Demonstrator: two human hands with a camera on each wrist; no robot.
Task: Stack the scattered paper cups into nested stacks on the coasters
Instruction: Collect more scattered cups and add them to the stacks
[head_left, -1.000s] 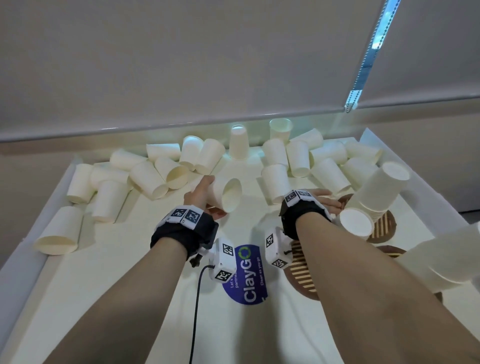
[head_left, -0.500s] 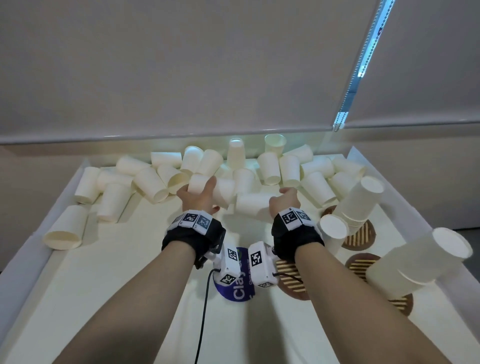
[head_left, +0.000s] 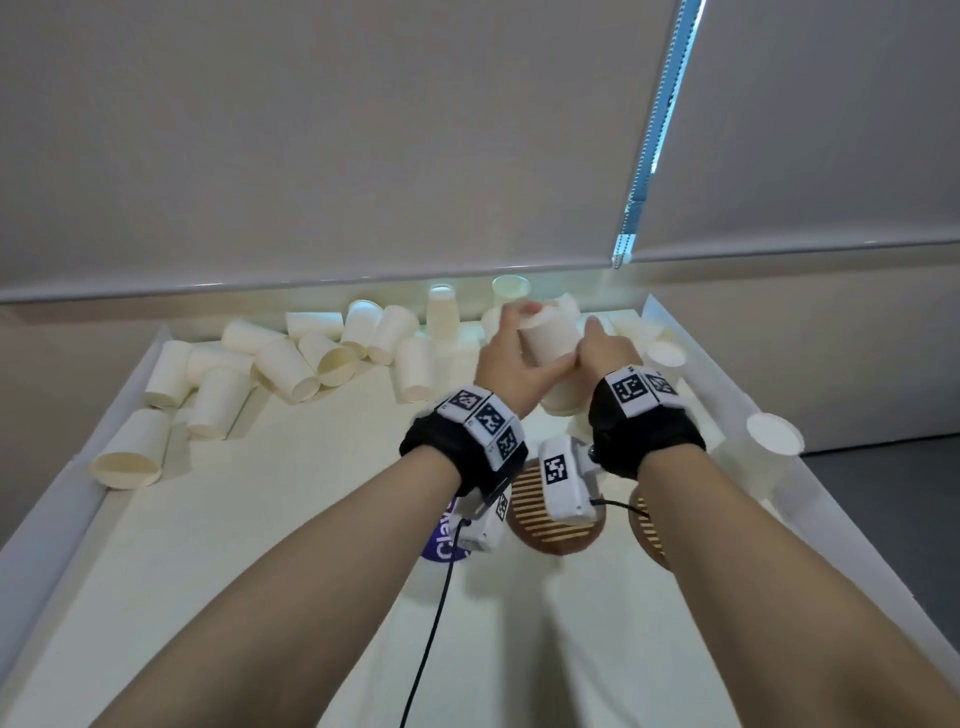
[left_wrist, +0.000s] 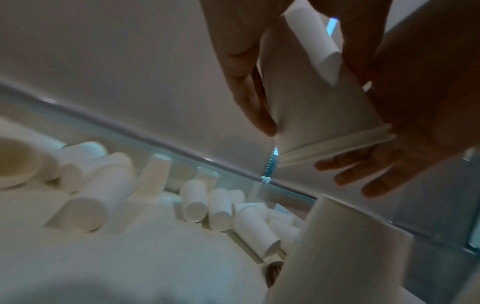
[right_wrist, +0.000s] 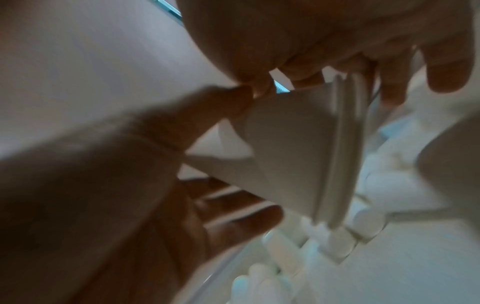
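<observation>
Both hands hold two nested white paper cups (head_left: 550, 345) in the air, bottoms up, above the right part of the table. My left hand (head_left: 511, 364) grips their left side and my right hand (head_left: 605, 351) curls round the right side near the rims. The left wrist view shows the paired rims (left_wrist: 337, 144) close together. In the right wrist view the nested cups (right_wrist: 285, 156) sit between both hands. Several loose cups (head_left: 291, 364) lie scattered along the far edge. A brown slatted coaster (head_left: 545, 525) lies below my wrists, a second coaster (head_left: 649, 530) beside it.
A leaning stack of cups (head_left: 769, 452) stands at the right, close to the raised white table rim (head_left: 691, 364). One cup (head_left: 127, 462) lies on its side at the left edge. A blue round sticker (head_left: 441, 540) and a black cable (head_left: 431, 623) are near me.
Each hand gripped a separate cup low over the table. Both hands have since risen and moved right, coming together, and the two cups now sit one inside the other.
</observation>
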